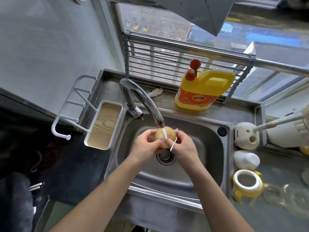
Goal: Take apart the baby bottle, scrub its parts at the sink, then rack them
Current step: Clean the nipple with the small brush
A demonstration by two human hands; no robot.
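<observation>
Gripping a round yellowish bottle part point(164, 137) in the curled left hand point(146, 147), just under the faucet spout point(147, 102), over the sink point(202, 148) drain; pinching a thin white stick point(173, 145) with the right hand point(183, 147).

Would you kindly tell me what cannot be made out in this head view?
- Yellowish part: mostly covered by left hand and right hand; identity unclear.
- White rod: far end cut off by right edge.
- Clear items on counter: blurred.
- Faucet water: too faint.
</observation>
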